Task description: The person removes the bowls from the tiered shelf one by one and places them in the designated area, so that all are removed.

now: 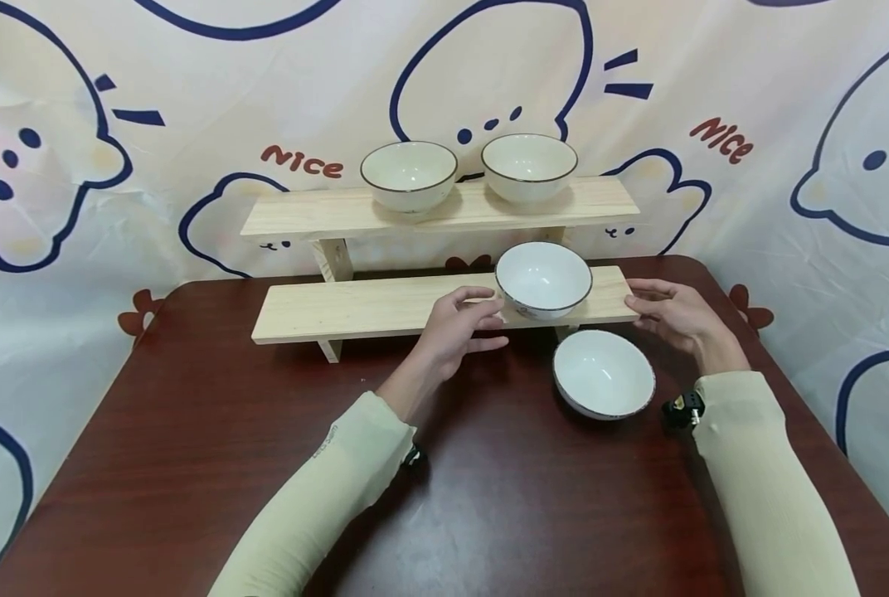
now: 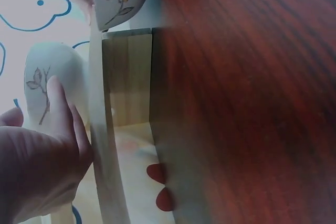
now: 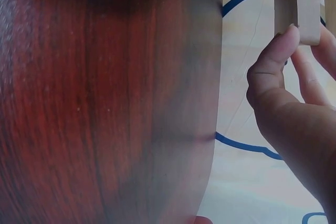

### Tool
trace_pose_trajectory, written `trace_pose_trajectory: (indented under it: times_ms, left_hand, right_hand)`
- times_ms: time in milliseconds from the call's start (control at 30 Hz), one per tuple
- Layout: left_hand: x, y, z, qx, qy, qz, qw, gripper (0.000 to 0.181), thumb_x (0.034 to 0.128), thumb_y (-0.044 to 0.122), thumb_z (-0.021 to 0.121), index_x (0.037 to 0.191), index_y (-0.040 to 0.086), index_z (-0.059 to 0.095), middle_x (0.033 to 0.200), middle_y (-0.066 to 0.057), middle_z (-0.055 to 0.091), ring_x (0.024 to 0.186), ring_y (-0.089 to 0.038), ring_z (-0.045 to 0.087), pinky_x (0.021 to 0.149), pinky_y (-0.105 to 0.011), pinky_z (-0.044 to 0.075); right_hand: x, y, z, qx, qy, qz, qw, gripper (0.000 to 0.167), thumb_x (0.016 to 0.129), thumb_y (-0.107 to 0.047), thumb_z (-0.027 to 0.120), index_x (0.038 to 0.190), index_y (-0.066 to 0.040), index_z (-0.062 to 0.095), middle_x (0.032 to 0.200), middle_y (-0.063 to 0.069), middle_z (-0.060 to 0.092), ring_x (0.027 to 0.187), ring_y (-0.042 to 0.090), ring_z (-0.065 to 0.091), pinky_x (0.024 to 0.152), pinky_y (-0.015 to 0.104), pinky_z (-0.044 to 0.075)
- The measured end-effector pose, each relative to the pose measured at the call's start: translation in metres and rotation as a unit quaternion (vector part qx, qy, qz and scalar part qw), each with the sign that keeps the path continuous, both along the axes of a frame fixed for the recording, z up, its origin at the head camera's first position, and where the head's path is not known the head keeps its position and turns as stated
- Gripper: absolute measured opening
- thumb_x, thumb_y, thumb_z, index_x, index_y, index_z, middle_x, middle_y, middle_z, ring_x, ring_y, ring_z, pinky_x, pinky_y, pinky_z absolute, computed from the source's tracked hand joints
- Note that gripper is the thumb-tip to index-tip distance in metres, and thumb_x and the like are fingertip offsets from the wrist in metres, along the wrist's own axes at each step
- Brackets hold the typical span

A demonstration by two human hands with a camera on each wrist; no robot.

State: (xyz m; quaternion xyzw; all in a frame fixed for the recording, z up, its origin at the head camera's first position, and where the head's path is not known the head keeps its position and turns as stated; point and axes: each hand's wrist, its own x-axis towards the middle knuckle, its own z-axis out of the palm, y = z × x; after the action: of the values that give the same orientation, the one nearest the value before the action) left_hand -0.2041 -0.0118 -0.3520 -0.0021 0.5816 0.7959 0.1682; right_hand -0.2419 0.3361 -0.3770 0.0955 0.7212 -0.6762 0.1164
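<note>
A white bowl with a dark rim (image 1: 543, 278) stands on the right part of the lower wooden shelf (image 1: 355, 308). My left hand (image 1: 455, 330) is just left of it, fingers relaxed and spread; in the left wrist view the hand (image 2: 39, 156) is beside the flower-patterned bowl (image 2: 39, 85), and contact cannot be told. My right hand (image 1: 676, 319) is at the lower shelf's right end, its fingers about the board's edge; in the right wrist view the thumb and fingers of the hand (image 3: 294, 98) touch the board end (image 3: 307, 17). Another white bowl (image 1: 604, 373) stands on the table before the shelf.
Two cream bowls, one left (image 1: 409, 174) and one right (image 1: 529, 166), stand on the upper shelf (image 1: 303, 214). The dark red table (image 1: 191, 464) reaches back to a curtain printed with cartoon figures (image 1: 325, 83).
</note>
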Motion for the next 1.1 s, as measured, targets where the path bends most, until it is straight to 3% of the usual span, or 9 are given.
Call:
trace_pose_trajectory:
  times_ms: [233, 367, 567, 767, 1100]
  left_hand:
    - [-0.011, 0.0, 0.01, 0.009, 0.009, 0.026, 0.9996, 0.042, 0.0955, 0.008, 0.069, 0.134, 0.001, 0.054, 0.116, -0.016, 0.059, 0.103, -0.029, 0.062, 0.077, -0.039, 0.065]
    - [-0.019, -0.001, 0.014, -0.006, 0.015, 0.03, 0.9994, 0.048, 0.0947, 0.01, 0.071, 0.137, -0.002, 0.051, 0.121, -0.016, 0.057, 0.114, -0.033, 0.06, 0.075, -0.039, 0.065]
    - [-0.027, 0.001, 0.017, -0.04, 0.007, 0.026, 0.9989, 0.053, 0.093, 0.017, 0.074, 0.139, 0.004, 0.052, 0.127, -0.013, 0.056, 0.117, -0.031, 0.058, 0.075, -0.04, 0.065]
    - [-0.035, 0.005, 0.019, -0.053, 0.0, 0.015, 0.9985, 0.053, 0.0919, 0.014, 0.075, 0.14, 0.005, 0.053, 0.127, -0.013, 0.053, 0.112, -0.028, 0.056, 0.074, -0.04, 0.065]
    - [-0.047, 0.011, 0.019, -0.015, -0.044, 0.008, 0.9989, 0.046, 0.0923, 0.0, 0.069, 0.136, 0.005, 0.058, 0.116, -0.012, 0.062, 0.094, -0.021, 0.064, 0.075, -0.042, 0.065]
  right_hand:
    - [-0.001, -0.003, 0.001, 0.013, -0.001, 0.007, 0.9999, 0.057, 0.094, -0.014, 0.074, 0.145, -0.009, 0.049, 0.121, 0.004, 0.054, 0.091, 0.012, 0.061, 0.073, 0.022, 0.058]
    - [-0.003, -0.003, 0.001, 0.019, -0.002, 0.009, 0.9998, 0.058, 0.095, -0.014, 0.073, 0.146, -0.008, 0.048, 0.122, 0.003, 0.053, 0.091, 0.012, 0.06, 0.073, 0.022, 0.058]
    - [-0.003, -0.001, 0.0, 0.018, -0.002, 0.011, 0.9998, 0.062, 0.095, -0.014, 0.073, 0.149, -0.006, 0.045, 0.116, -0.001, 0.057, 0.089, 0.012, 0.061, 0.072, 0.022, 0.058]
    - [-0.002, -0.001, 0.0, 0.016, -0.004, 0.005, 0.9999, 0.054, 0.094, -0.013, 0.074, 0.143, -0.01, 0.051, 0.111, -0.002, 0.061, 0.089, 0.012, 0.062, 0.073, 0.023, 0.059]
    - [-0.002, 0.001, -0.001, 0.011, 0.005, 0.004, 0.9999, 0.046, 0.093, -0.011, 0.075, 0.136, -0.013, 0.058, 0.109, -0.001, 0.062, 0.087, 0.014, 0.062, 0.071, 0.023, 0.059]
